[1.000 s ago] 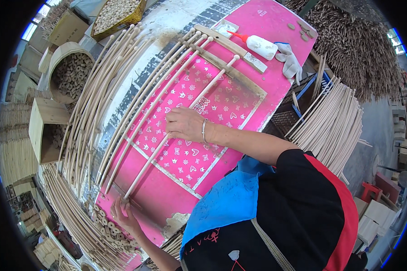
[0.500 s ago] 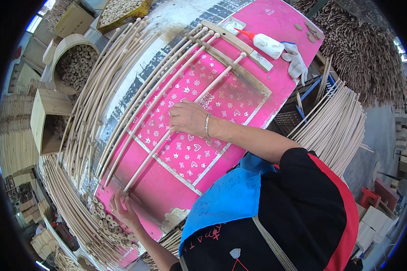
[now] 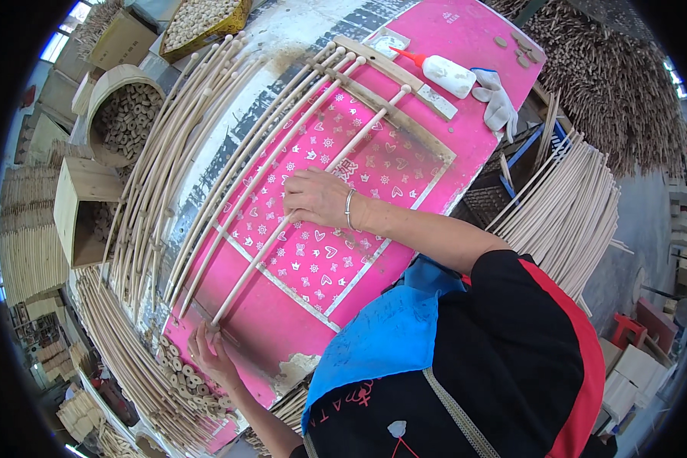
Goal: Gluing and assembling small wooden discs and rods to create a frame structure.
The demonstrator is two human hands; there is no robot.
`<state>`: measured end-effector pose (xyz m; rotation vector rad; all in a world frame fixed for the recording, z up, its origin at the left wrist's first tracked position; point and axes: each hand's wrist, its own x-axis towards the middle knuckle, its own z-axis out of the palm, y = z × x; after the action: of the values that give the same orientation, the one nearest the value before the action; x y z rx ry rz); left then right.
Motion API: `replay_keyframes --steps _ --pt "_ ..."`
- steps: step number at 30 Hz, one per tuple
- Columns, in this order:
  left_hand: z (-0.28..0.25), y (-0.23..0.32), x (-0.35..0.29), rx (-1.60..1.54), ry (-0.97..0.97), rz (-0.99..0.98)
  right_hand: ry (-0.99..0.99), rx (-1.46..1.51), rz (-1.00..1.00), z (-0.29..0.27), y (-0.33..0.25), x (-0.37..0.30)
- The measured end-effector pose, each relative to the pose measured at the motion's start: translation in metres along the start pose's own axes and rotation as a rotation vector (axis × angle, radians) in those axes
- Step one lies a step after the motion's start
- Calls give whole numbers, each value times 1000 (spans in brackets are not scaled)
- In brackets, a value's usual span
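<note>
1. the right hand (image 3: 318,198) lay palm down on the middle of a long pale wooden rod (image 3: 305,208), its fingers (image 3: 294,216) curled over the rod and pressing it onto the pink worktop (image 3: 466,149).
2. the left hand (image 3: 210,357) was at the near, lower end of the same rod, at the worktop's edge; its fingers (image 3: 198,341) pinched around the rod's tip.
3. the rod ran diagonally from the left hand up across the pink patterned sheet with hearts and flowers (image 3: 317,256) to a flat wooden bar (image 3: 393,114) at the far end.
4. several curved pale rods (image 3: 244,164) lay side by side just left of the held rod, their far ends meeting the same flat bar.
5. a white glue bottle with a red nozzle (image 3: 443,72) lay on the far part of the worktop, just beside a white cloth glove (image 3: 496,103).
6. a loose bundle of bent pale rods (image 3: 164,160) rested on the grey strip to the left of the pink surface.
7. a round wooden tub of short pegs (image 3: 122,114) stood further left, well apart from both hands.
8. a pile of straight pale sticks (image 3: 572,206) leaned to the right of the worktop.
</note>
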<state>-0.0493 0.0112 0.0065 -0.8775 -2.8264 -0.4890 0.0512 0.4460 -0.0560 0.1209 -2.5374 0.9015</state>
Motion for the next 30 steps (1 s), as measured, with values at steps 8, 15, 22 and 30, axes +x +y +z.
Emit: replay_keyframes --steps 8,15,22,30 --pt "-2 -11 6 -20 59 -7 58 -28 -132 3 1 32" --pt "-3 -19 31 13 98 44 -15 38 -88 16 23 66" --pt "16 -23 45 32 63 45 32 81 -174 16 44 66" --pt "19 -25 44 37 75 27 37 -12 -144 18 42 65"
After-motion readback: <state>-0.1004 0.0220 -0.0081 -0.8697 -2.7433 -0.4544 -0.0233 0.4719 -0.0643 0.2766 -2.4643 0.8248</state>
